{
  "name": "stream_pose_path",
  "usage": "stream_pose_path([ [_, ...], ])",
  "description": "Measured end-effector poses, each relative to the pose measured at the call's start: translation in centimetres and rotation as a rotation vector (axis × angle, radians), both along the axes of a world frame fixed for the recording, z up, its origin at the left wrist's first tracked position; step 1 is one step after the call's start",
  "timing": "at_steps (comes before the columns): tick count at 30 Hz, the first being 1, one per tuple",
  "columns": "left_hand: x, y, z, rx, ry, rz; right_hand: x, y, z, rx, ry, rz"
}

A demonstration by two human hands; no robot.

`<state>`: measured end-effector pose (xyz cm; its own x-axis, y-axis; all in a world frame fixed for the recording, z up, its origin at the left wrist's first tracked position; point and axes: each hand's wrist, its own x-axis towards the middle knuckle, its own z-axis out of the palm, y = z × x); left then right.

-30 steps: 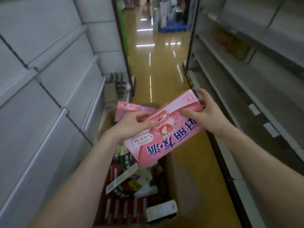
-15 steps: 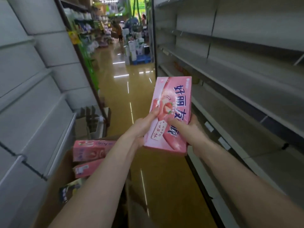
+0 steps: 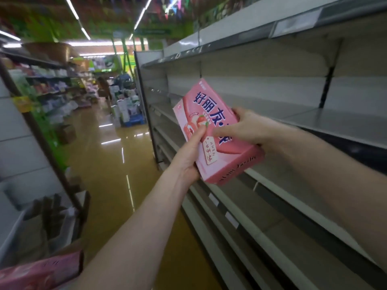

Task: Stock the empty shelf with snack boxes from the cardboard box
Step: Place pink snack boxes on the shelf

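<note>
Where right hand (image 3: 247,128) hides snack box (image 3: 206,105) lettering, far aisle (image 3: 111,147) blurred

Glossy pink cardboard snack box (image 3: 211,126), matt grey metal shelf (image 3: 335,122), shiny floor (image 3: 109,155)

The snack box (image 3: 207,105) is held between the left hand (image 3: 188,155) at its left edge and the right hand (image 3: 247,128) at its right. The shelf (image 3: 335,122) lies right of and behind it, the floor (image 3: 109,155) to its left, and another box (image 3: 37,273) far below-left.

floor (image 3: 109,164) glossy | stocked shelves (image 3: 52,91) far L (blurred) | ceiling lights (image 3: 72,9) on
</note>
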<state>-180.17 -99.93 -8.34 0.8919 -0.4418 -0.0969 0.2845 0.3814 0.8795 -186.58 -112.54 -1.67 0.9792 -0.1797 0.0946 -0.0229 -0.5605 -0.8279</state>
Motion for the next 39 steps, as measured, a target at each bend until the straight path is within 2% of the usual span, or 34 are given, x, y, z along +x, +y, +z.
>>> stream_pose_path([
  [4, 0.9, -4.5, 3.2, -0.175, 0.040, -0.029, -1.0, -3.4, 3.6, -0.135, 0.001, -0.069],
  [8, 2.0, -9.2, 4.9, -0.195, 0.074, -0.146, -2.9, -7.3, 6.1, -0.248, 0.075, -0.151],
  [12, 5.6, -12.5, 5.7, -0.239, 0.120, -0.276, -3.3, -11.3, 6.4, -0.102, 0.042, -0.313],
  [16, 10.3, -15.6, 6.2, -0.206, 0.155, -0.291, -3.0, -15.1, 6.2, 0.023, -0.007, -0.488],
  [20, 13.7, -18.5, 6.9, 0.014, 0.039, -0.348, -2.2, -17.5, 6.0, 0.107, -0.045, -0.639],
  [22, 14.7, -19.8, 7.4, 0.041, 0.001, -0.426, -2.2, -18.2, 6.2, 0.083, -0.012, -0.680],
  [28, 16.7, -23.6, 7.5, 0.187, -0.198, -0.670, -2.9, -19.7, 7.7, -0.144, 0.010, -0.839],
  [34, 16.8, -26.4, 7.1, 0.344, -0.452, -0.860, -4.3, -20.6, 8.6, -0.420, 0.196, -0.904],
  [39, 15.8, -28.7, 7.4, 0.323, -0.558, -0.863, -4.4, -22.1, 8.3, -0.578, 0.371, -0.910],
])
